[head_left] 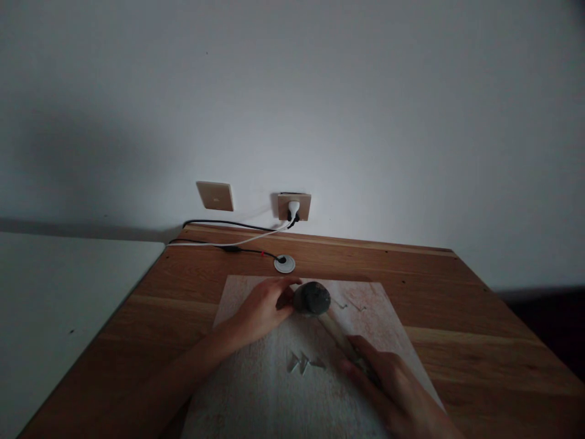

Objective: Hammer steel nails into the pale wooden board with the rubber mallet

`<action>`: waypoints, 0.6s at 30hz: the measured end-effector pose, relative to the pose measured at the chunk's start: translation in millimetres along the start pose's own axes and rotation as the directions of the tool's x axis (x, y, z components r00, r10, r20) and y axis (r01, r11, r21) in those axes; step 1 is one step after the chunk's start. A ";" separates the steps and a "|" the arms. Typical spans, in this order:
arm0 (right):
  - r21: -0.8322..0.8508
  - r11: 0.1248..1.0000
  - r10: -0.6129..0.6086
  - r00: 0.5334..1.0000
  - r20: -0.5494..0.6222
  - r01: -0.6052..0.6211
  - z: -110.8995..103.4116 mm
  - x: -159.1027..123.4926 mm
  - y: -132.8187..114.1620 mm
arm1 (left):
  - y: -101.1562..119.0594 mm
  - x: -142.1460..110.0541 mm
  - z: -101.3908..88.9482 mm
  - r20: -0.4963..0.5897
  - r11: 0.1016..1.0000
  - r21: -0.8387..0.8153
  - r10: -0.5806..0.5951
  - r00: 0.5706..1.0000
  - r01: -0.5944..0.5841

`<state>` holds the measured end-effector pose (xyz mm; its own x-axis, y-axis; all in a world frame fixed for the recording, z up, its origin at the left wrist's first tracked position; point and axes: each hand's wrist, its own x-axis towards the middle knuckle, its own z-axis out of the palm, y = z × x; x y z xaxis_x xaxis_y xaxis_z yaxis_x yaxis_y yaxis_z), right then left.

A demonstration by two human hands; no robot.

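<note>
My right hand [386, 381] is wrapped round the pale wooden handle of a hammer [312, 298], whose dark round head sits over the far part of a pale, reddish-stained board [265, 390]. My left hand [265, 306] rests on the board just left of the hammer head, fingers pinched together right beside it; what they hold is too small to see. Several small nails [301, 364] lie loose on the board between my hands, and a few more [354, 305] lie to the right of the hammer head.
The board lies on a wooden table [479, 317] against a white wall. A round cable grommet [284, 263] sits behind the board, with black and white cables running to a wall socket [294, 206]. A white surface [59, 299] adjoins on the left.
</note>
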<state>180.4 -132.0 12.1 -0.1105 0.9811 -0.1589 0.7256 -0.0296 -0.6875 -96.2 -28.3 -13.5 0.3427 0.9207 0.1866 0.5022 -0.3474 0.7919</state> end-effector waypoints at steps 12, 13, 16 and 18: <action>-0.017 1.000 -0.009 0.999 0.046 0.010 -1.2 1.3 2.8 | 0.3 0.6 0.1 -0.006 1.000 0.007 0.008 1.000 -0.008; -0.015 1.000 -0.007 1.000 0.026 0.007 -0.4 0.8 2.6 | 0.6 0.5 0.0 -0.008 1.000 0.006 0.012 1.000 -0.012; -0.014 1.000 -0.003 0.999 0.033 0.004 1.3 0.1 1.3 | 2.2 0.6 -0.1 -0.005 1.000 0.003 0.011 1.000 -0.011; -0.010 1.000 0.004 0.999 0.042 -0.003 1.4 0.4 0.6 | 2.7 0.8 0.1 0.004 1.000 0.005 0.007 1.000 -0.008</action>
<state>179.8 -131.9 10.6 -0.1363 0.9721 -0.1910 0.7327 -0.0309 -0.6798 -94.5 -28.5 -11.2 0.3494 0.9174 0.1903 0.5037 -0.3552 0.7875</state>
